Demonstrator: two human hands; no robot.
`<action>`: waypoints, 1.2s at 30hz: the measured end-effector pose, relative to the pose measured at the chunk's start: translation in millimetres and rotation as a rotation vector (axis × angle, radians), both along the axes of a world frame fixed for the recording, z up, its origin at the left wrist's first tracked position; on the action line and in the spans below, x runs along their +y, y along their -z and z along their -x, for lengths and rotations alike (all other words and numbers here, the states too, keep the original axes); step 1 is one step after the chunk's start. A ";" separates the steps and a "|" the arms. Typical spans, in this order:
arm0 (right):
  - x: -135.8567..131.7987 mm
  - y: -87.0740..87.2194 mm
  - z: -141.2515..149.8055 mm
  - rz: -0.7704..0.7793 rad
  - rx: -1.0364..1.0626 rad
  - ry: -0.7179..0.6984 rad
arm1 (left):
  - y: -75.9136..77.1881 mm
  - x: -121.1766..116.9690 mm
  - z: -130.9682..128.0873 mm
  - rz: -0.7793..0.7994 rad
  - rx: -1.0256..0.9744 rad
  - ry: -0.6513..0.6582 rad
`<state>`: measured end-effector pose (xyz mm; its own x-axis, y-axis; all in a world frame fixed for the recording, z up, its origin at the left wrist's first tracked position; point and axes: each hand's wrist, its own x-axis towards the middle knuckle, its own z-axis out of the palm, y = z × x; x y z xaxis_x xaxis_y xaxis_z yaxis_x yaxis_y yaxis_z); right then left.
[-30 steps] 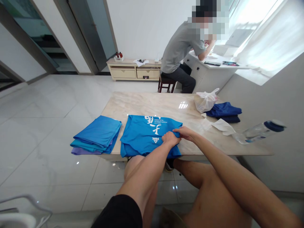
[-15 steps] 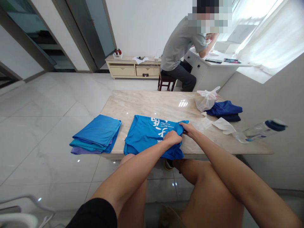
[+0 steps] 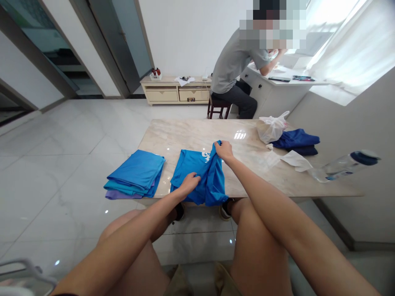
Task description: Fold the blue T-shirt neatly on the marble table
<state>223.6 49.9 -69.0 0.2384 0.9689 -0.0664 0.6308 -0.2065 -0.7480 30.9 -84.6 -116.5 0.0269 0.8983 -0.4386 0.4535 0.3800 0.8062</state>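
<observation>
- Left hand [image 3: 189, 185]: fingers curled, gripping a fold of the blue T-shirt [image 3: 212, 181].
- Right hand [image 3: 224, 150]: pinching the shirt's top edge, cloth raised off the table.
- Shirt: bunched, lying near the front edge of the marble table [image 3: 185, 133].
- Folded blue shirts [image 3: 134, 174]: stacked just left of it.

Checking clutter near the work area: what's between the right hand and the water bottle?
Head view: bare marble tabletop, then a white tissue, lie between the right hand and the water bottle.
</observation>
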 end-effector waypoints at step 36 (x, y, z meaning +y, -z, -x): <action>-79.8 13.8 92.3 0.738 -0.734 -1.061 | 32.1 33.5 99.4 0.087 0.472 0.320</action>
